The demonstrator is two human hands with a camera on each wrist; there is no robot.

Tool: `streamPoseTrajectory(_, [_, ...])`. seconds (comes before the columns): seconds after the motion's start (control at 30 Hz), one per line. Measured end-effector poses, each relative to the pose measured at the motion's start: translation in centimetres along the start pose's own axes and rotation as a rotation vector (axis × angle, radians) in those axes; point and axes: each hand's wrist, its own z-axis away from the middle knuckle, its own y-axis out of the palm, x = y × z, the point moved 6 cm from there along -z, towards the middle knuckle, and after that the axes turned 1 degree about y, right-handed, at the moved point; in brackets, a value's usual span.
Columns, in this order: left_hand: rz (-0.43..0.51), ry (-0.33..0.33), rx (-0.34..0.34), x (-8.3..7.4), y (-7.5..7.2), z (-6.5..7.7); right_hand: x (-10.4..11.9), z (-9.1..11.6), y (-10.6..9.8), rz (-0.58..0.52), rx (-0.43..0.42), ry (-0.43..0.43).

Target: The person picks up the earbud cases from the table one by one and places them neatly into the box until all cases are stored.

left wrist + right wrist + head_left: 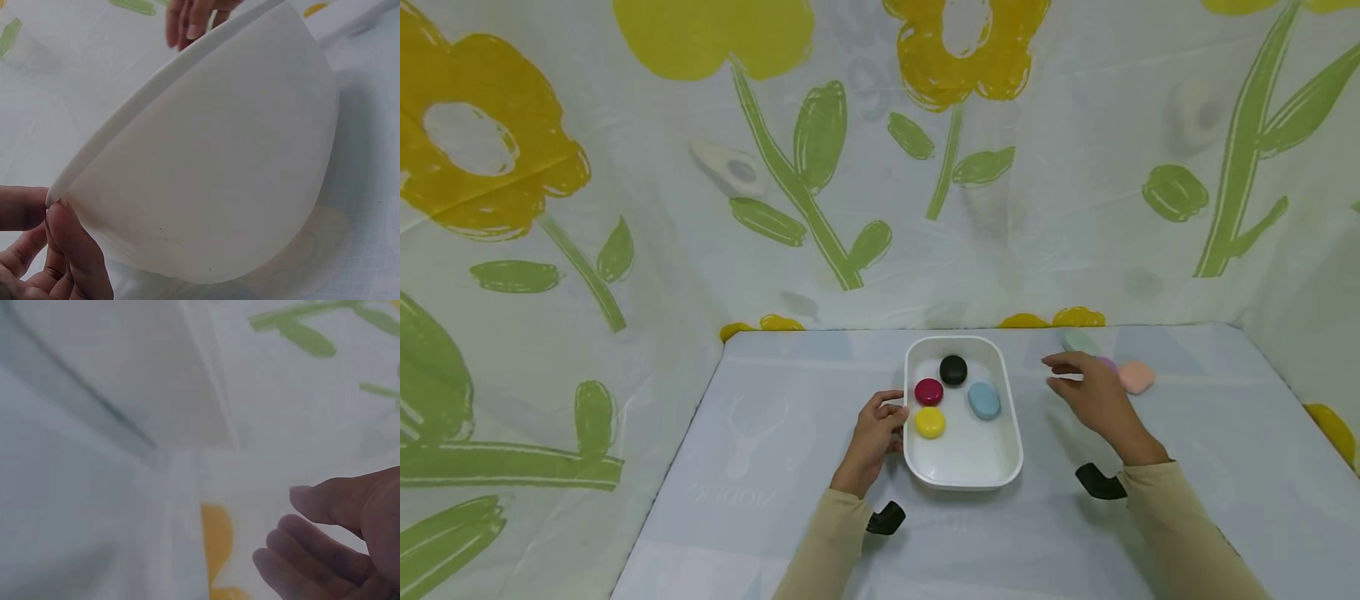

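My left hand [875, 433] pinches the left rim of a white rectangular tray [962, 467]; in the left wrist view its thumb and fingers [78, 250] grip the rim at a corner. Inside the tray lie a black round piece [953, 370], a dark red one [928, 392], a yellow one [930, 422] and a light blue oval one [984, 401]. To the right of the tray, my right hand [1093, 398] hovers with thumb and fingers apart and nothing between them, as the right wrist view also shows.
Behind the right hand lie a pale green piece [1079, 342], a partly hidden purple piece [1107, 363] and a peach piece [1137, 377]. The pale table [760, 500] ends against a flower-printed cloth [1060, 250] at the back and sides. Black wrist mounts [1101, 482] jut inward from both sleeves.
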Motion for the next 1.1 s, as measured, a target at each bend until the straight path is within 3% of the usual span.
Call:
streamPoseTrajectory(0.23, [0.002, -0.004, -0.008, 0.2, 0.0, -0.2, -3.7, 1.0, -1.8, 0.039, -0.133, 0.035])
streamPoseTrajectory(0.47, [0.001, 0.002, -0.006, 0.1, 0.0, -0.2, -5.9, 1.2, -2.5, 0.074, -0.214, 0.087])
streamPoseTrajectory(0.87, [0.006, -0.007, -0.009, 0.0, 0.0, -0.2, -8.3, 1.1, -2.3, 0.107, -0.188, 0.251])
streamPoseTrajectory(1.1, [0.002, -0.006, -0.011, 0.1, 0.0, -0.1, -9.2, 0.2, -1.6, 0.167, -0.160, 0.203])
